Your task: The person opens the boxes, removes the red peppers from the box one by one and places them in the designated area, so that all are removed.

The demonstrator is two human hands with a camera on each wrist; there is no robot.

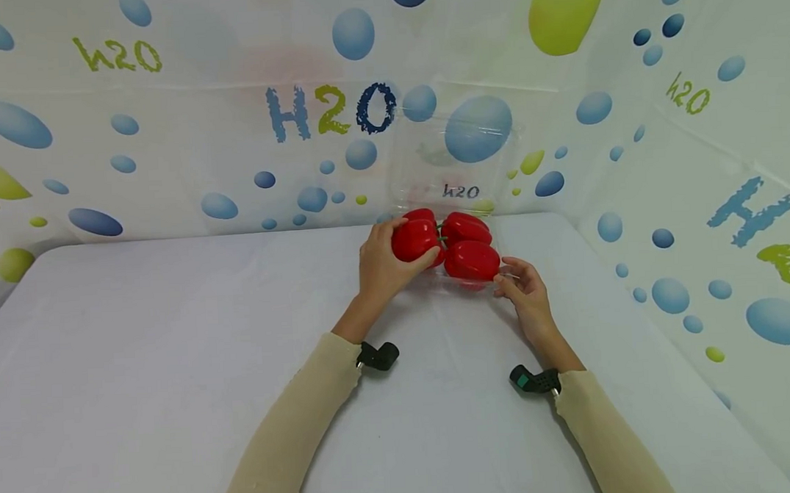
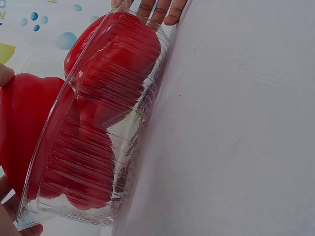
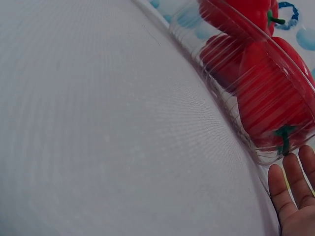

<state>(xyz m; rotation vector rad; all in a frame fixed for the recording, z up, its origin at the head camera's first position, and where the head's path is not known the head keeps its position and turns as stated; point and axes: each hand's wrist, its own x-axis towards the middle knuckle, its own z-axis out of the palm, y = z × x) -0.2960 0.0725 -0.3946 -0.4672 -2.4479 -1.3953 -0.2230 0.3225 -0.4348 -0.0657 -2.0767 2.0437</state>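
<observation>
Several red bell peppers (image 1: 467,230) with green stems fill a clear plastic clamshell container (image 2: 133,147) with ribbed walls. My left hand (image 1: 384,258) grips a red bell pepper (image 1: 413,240) at the container's left side, thumb in front and fingers behind. In the left wrist view this bell pepper (image 2: 27,123) sticks up above the container's rim, its lower part behind the clear wall. At the front right corner, my right hand (image 1: 525,288) pinches the rim between thumb and forefinger. Its other fingers (image 3: 294,172) spread by the container's end in the right wrist view.
The container's clear lid (image 1: 457,152) stands open against the patterned backdrop (image 1: 231,136). A white cloth covers the table (image 1: 175,359), whose back edge lies just behind the container. The backdrop also rises along the right side.
</observation>
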